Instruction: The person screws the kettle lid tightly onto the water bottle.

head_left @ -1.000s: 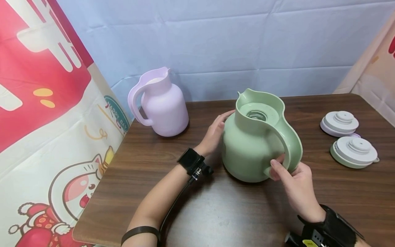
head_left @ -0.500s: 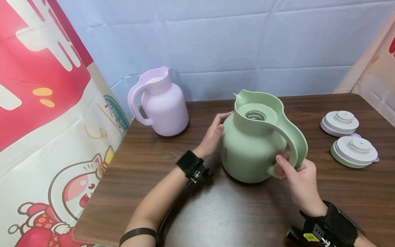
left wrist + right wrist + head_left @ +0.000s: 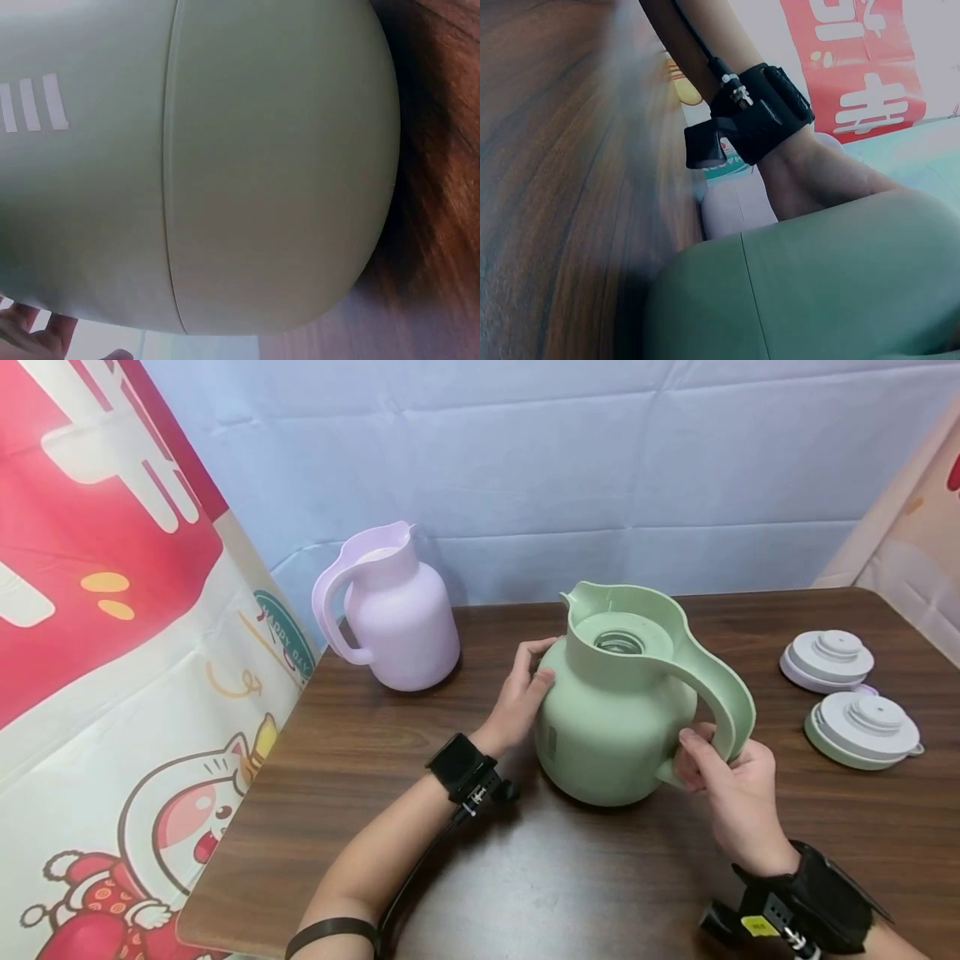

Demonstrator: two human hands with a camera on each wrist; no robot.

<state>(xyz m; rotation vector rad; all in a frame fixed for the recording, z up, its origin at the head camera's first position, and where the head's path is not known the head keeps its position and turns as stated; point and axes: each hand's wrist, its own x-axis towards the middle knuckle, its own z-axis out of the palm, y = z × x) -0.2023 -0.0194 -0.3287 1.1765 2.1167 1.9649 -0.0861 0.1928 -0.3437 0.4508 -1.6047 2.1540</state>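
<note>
A green thermos jug (image 3: 615, 718) stands upright on the table without a lid, its round inner opening showing at the neck. My right hand (image 3: 727, 785) grips the lower part of its handle, thumb on the near side. Against the jug's left side rests my left hand (image 3: 521, 697), its far fingers partly hidden behind the body. Close up in the left wrist view, the jug's wall (image 3: 277, 165) shows a seam and pale stripes, with fingertips at the lower left corner. The right wrist view has the jug's body (image 3: 817, 277) with the left hand behind it.
A lilac thermos jug (image 3: 405, 618) stands at the back left, its handle toward the left. At the right lie two lids, a lilac-rimmed lid (image 3: 828, 658) and a green-rimmed lid (image 3: 862, 731). A blue cloth (image 3: 525, 468) hangs behind the wooden table (image 3: 360, 777).
The green jug has turned a little on the table, its handle swinging right and away, its spout moving left. My right hand has moved with the handle; my left stays at its side.
</note>
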